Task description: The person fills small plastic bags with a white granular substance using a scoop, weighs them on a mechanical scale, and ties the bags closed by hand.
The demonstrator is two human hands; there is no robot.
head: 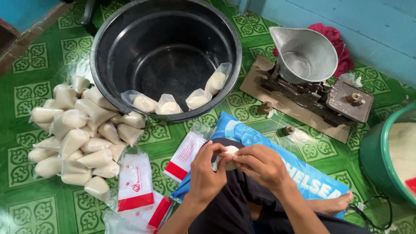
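From the head view, I see my left hand [207,171] and right hand [256,164] meeting over my lap, both pinched shut on one small bag of white powder [229,152]. The bag sits right inside the shared grip, its neck toward the left fingertips, the black tub [106,39] well beyond.

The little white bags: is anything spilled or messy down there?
Nothing looks spilled. The small clear plastic bag of white powder sits between the left hand and right hand. Four filled bags lean inside the big black plastic tub; the rest lie heaped on the green patterned floor.
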